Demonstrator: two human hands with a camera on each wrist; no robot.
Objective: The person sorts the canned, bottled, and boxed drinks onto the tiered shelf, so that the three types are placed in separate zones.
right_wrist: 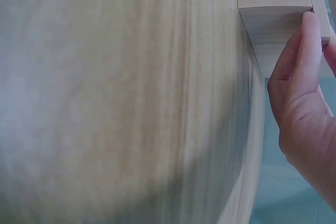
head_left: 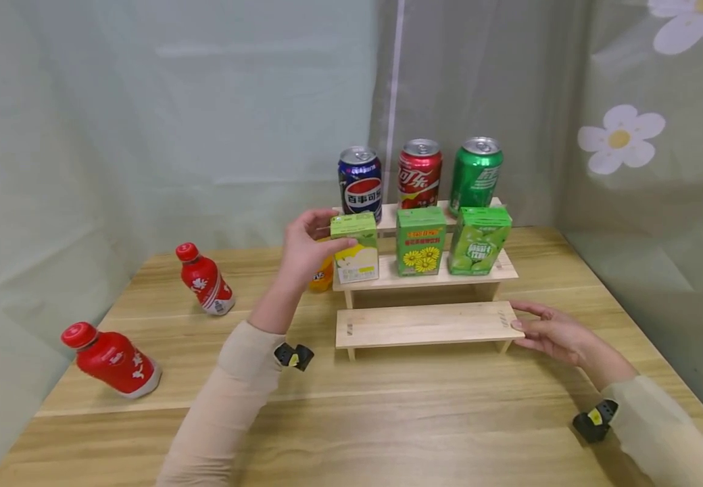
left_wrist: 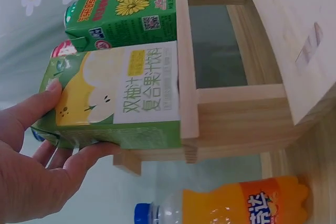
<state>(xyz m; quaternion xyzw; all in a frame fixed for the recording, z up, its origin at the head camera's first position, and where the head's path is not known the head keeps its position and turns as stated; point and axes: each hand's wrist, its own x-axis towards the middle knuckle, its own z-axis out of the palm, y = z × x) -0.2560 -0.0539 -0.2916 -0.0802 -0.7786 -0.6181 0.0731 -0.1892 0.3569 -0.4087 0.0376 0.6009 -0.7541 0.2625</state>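
Observation:
My left hand (head_left: pixel 307 249) holds a green-and-yellow juice carton (head_left: pixel 355 256) by its sides, thumb on the front and fingers behind. The carton stands upright at the left end of the middle tier of a wooden three-step display rack (head_left: pixel 424 326). In the left wrist view, the carton's base is right at the shelf board (left_wrist: pixel 188 82). My right hand (head_left: pixel 553 336) grips the right end of the lowest step, with the thumb on top and fingers at the edge. Beside the held carton stand a green chrysanthemum drink carton (head_left: pixel 421 245) and a green juice carton (head_left: pixel 479 245).
Along the top tier stand a blue cola can (head_left: pixel 360 184), a red cola can (head_left: pixel 420 177) and a green soda can (head_left: pixel 476 177). An orange soda bottle (left_wrist: pixel 226 205) is left of the rack. Two red bottles (head_left: pixel 205 283) stand on the table's left side. Curtains hang behind.

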